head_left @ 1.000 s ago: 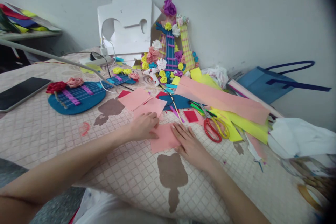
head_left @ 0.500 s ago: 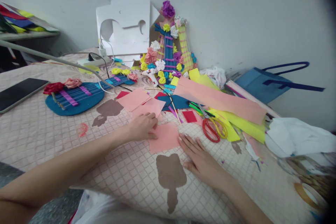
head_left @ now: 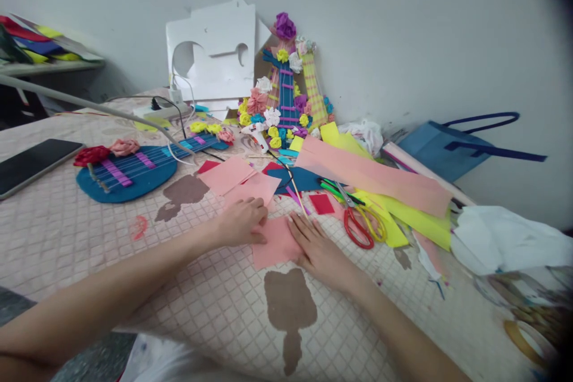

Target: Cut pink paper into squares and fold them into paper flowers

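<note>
A pink paper square point(head_left: 275, 246) lies on the table between my hands. My left hand point(head_left: 242, 221) is at its left edge with curled fingers, the thumb resting on the paper, and appears to hold it there. Fingers stretched out flat, my right hand point(head_left: 319, 248) covers the right edge of the same square. Just beyond my left hand lie more pink paper squares point(head_left: 228, 174), overlapping. A small red paper square point(head_left: 322, 203) and scissors with red and yellow handles point(head_left: 359, 230) are to the right of the sheet.
A blue paper guitar point(head_left: 134, 185) lies left, near a phone point(head_left: 38, 164). Behind are a glue gun point(head_left: 256, 134), flower-decorated guitars point(head_left: 289, 86) and white cut-out boards point(head_left: 215, 71). Pink and yellow paper strips point(head_left: 380, 176), a blue bag point(head_left: 445, 146) and a tape roll point(head_left: 526, 340) lie right.
My right hand has slid left and up onto the pink paper square, covering more of its right side. My left hand stays at the left edge. The camera view has shifted slightly.
</note>
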Tool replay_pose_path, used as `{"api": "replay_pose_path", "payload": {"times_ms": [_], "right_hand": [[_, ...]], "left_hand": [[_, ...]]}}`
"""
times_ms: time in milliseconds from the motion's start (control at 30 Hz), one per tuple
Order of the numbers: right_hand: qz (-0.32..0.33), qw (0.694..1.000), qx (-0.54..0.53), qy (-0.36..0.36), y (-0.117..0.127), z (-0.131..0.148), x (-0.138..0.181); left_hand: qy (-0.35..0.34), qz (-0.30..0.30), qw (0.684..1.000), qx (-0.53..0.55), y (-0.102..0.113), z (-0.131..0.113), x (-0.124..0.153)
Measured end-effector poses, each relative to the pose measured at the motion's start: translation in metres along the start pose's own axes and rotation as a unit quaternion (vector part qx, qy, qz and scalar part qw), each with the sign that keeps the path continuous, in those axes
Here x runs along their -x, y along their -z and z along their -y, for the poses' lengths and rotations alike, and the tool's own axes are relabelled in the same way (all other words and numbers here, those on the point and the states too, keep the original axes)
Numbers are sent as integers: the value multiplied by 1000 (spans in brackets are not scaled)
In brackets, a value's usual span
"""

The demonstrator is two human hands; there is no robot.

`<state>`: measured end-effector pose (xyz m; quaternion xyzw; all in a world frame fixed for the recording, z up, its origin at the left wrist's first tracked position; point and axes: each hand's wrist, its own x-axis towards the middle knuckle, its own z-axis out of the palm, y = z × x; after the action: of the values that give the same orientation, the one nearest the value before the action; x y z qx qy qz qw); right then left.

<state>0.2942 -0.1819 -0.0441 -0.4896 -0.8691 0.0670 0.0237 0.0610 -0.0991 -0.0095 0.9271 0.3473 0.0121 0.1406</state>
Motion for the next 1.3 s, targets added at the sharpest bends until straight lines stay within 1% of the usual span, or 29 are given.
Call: {"api": "replay_pose_path", "payload": {"times_ms": [67, 133, 200, 267, 333, 367, 467, 500, 567, 700, 800, 867, 967, 1033, 1100, 1300], "right_hand": [[-14, 1000, -8, -20, -2, -2, 6], [-45, 998, -8, -42, -3, -2, 16], [-63, 997, 6, -49, -4, 1, 28], [-43, 998, 14, -35, -4, 4, 39], [-23, 999, -13, -33, -1, 6, 43], [-35, 998, -36, -44, 1, 6, 43], [-132, 979, -97, -123, 12, 2, 29], [-151, 971, -107, -151, 15, 1, 21], [-124, 968, -97, -197, 21, -1, 6], [-91, 967, -72, -226, 25, 1, -17], [-78, 965, -63, -244, 24, 4, -23], [-73, 962, -64, -254, 24, 6, -24], [-70, 960, -72, -262, 23, 7, -24], [-71, 959, -79, -262, 22, 6, -23], [-73, 958, -87, -263, 20, 6, -22], [-87, 955, -120, -256, 16, 4, -19]], "left_hand": [[-2, -3, 1000, 2, 0, 1, 0], [-4, -4, 1000, 6, -1, 1, 0], [-5, -4, 1000, 9, -1, 1, -1], [-6, -6, 1000, 14, -2, 2, -1], [-6, -9, 1000, 19, -1, 3, -1], [-8, -11, 1000, 24, -1, 4, -1], [-25, -14, 998, 62, 0, 9, -1], [-32, -16, 996, 79, 1, 11, -1], [-42, -22, 993, 103, 1, 15, -2], [-44, -39, 991, 120, 2, 16, -3], [-21, -49, 988, 148, 4, 14, -4], [-8, -68, 983, 170, 5, 12, -6], [-10, -91, 975, 201, 6, 11, -12], [-15, -78, 973, 215, 5, 10, -20], [-17, -51, 974, 218, 2, 6, -31], [-53, -8, 973, 226, -8, -12, -73]]}}
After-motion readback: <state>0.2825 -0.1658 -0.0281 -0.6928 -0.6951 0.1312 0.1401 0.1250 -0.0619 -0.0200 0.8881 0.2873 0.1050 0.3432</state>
